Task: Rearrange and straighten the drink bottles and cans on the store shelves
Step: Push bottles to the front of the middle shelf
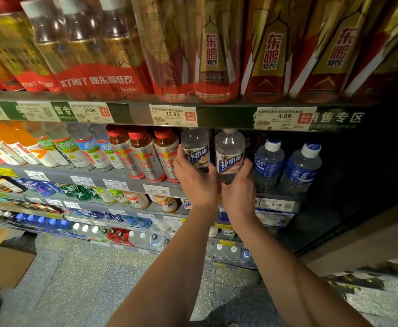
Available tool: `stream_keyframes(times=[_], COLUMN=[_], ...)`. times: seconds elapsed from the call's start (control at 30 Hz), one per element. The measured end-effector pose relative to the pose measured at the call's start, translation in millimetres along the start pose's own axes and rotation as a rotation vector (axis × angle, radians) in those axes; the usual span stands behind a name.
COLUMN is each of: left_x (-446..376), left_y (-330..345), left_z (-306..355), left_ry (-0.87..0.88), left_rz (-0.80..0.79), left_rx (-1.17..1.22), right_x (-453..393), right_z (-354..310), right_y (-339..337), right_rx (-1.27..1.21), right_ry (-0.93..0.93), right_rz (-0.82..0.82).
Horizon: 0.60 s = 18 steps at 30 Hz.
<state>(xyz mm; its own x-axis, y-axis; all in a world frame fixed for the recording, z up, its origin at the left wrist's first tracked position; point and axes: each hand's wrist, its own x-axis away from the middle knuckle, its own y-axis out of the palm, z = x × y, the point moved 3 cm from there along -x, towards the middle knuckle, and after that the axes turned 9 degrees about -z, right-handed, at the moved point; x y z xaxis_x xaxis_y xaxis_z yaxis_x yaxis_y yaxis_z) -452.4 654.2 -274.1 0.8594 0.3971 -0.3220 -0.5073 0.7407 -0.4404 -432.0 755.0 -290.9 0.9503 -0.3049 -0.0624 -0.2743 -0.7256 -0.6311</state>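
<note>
my left hand [194, 175] wraps 1 clear plastic bottle with a blue-and-white label [196, 152]; my right hand [239, 185] clamps its twin [229, 154], both on the second grey shelf [113, 178]. tugging either sideways could topple the silver red-capped bottles [146, 156] just beside.

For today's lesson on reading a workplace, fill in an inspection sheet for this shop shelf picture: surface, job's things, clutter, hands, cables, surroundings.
Surface: grey shelf with price tags along its edge.
Job's things: two clear bottles, left one, right one; red-capped bottles to their left; blue-label bottles to their right.
Clutter: cardboard box on the floor.
Hands: left hand against the left clear bottle; right hand has its grip round the right clear bottle.
Cables: nothing seen.
Surroundings: gold and red bottles on the shelf above; more drinks below; speckled floor.
</note>
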Motion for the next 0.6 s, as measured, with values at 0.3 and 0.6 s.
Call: stream_keyframes(times=[0.3,0.6], left_x=[3.6,4.0], left_y=[-21.7,-37.5], left_z=[-22.5,-28.1], left_ry=[0.106,0.160], left_rz=[-0.112,-0.153], left_rx=[0.128,0.108], right_x=[-9.2,5.7], right_z=[-3.0,-9.9], right_y=[2.3,9.4], right_rx=[0.047,0.065], right_ry=[0.011,0.000], right_rz=[-0.147,-0.132])
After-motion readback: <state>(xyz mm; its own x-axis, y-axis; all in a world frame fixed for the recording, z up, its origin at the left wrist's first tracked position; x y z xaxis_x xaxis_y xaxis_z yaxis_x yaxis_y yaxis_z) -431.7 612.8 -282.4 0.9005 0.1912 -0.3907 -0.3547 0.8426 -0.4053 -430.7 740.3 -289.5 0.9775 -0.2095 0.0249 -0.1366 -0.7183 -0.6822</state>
